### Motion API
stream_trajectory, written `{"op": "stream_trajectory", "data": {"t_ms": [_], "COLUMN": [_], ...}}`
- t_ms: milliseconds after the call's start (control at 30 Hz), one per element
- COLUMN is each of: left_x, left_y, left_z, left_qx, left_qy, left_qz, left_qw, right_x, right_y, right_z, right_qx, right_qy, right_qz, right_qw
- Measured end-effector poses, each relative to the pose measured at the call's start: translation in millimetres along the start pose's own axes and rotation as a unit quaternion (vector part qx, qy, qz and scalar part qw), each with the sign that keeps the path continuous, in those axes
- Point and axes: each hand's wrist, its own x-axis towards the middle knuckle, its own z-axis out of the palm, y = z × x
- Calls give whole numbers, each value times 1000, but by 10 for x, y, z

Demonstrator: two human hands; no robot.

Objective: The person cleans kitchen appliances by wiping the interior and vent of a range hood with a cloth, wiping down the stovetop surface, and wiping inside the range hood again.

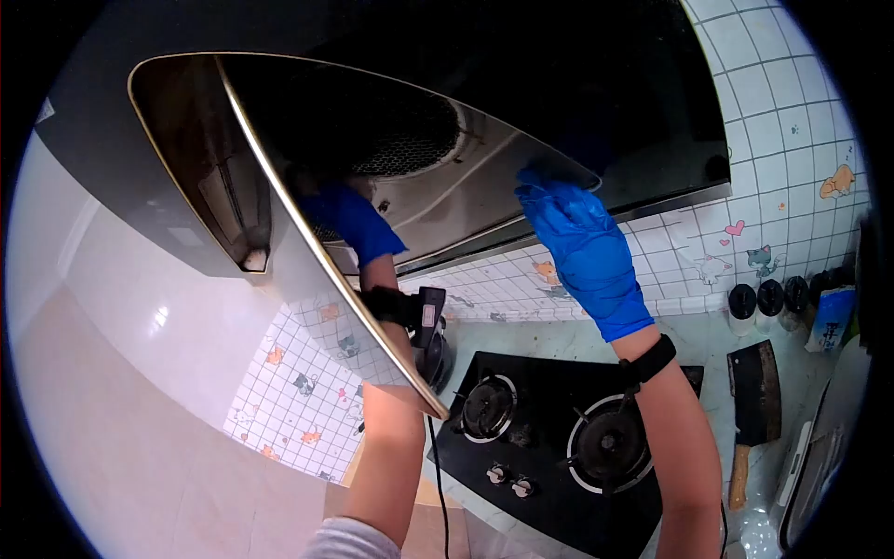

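A dark, glossy range hood panel [503, 149] with a pale metal rim slants across the upper middle. My left hand [358, 224], in a blue glove, is under the hood beside its round mesh grille [410, 144]. The panel's near edge crosses in front of my left forearm, and shadow hides those fingers. In another blue glove, my right hand [582, 247] has its fingers bunched together at the panel's lower right edge. The fingertips lie against the dark surface, and the thumb is hidden.
Below is a black gas hob [549, 508] with two burners and knobs. A cleaver [754, 391] lies right of it, near several dark-lidded jars [742, 303]. Cat-patterned tiles [773, 121] cover the wall. A black cord [440, 484] hangs beside the hob.
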Motion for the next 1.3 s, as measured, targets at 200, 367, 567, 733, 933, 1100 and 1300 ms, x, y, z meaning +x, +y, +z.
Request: {"op": "stream_trajectory", "data": {"t_ms": [200, 367, 567, 733, 933, 1100, 1300], "left_x": [-799, -1224, -56, -791, -1219, -244, -546], "left_y": [549, 678, -231, 86, 225, 186, 554], "left_z": [1505, 1728, 171, 1107, 1434, 399, 1046], "left_qx": [161, 318, 13, 247, 336, 312, 55], "left_qy": [172, 92, 131, 71, 74, 92, 128], "left_qz": [29, 6, 21, 153, 85, 283, -131], "left_qw": [971, 944, 991, 954, 935, 902, 982], "right_x": [-6, -20, -10, 21, 18, 22, 42], "right_y": [9, 55, 29, 43, 3, -10, 7], "right_z": [19, 106, 31, 18, 20, -10, 6], "right_qx": [-14, -73, -32, -59, -29, -32, -47], "right_qy": [-9, -16, -16, -15, -3, -7, -6], "right_qz": [-4, -27, -6, -44, -9, -20, -16], "right_qw": [1000, 997, 999, 997, 1000, 999, 999]}}
